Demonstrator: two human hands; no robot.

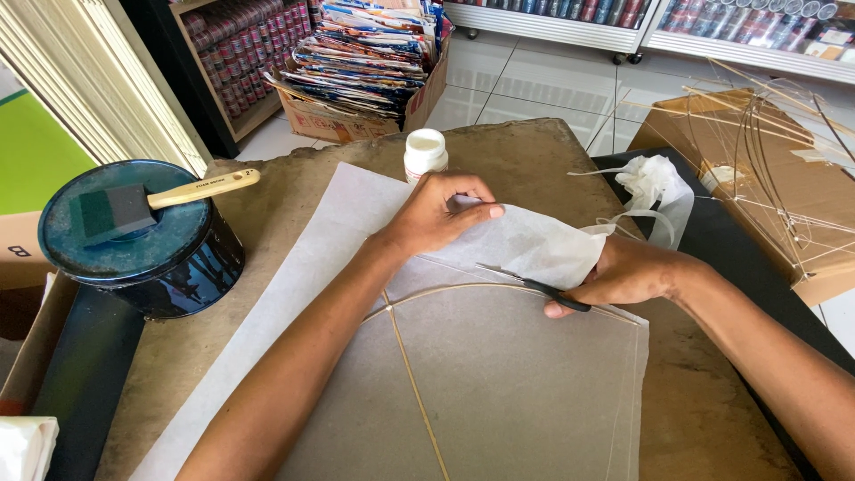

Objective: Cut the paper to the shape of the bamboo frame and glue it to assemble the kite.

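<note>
Two hands at work on a kite build, mid-table. Left hand (441, 214) rests fingers-together, pressing flat on a folded-over flap of thin white paper (534, 245). Right hand (628, 276) has its fingers closed around black-handled scissors (534, 285), blades pointing left, lying along the curved bamboo strip (463, 289) of the frame. A straight bamboo spine (414, 383) runs toward the near edge, under the translucent sheet.

Step in hand, as I judge it: trimming the paper along the bowed spar, flap lifted clear by the left hand.

Next move likely calls for a steady cut following the curve, keeping a margin beyond the spar, paper held taut so it does not tear.

Far of the hands: small white glue bottle (425, 153). Left: round dark tin (142, 240) with a foam brush (151, 203) lying on its lid. Right: crumpled paper offcuts (655, 183) and finished bamboo frames (766, 169).
</note>
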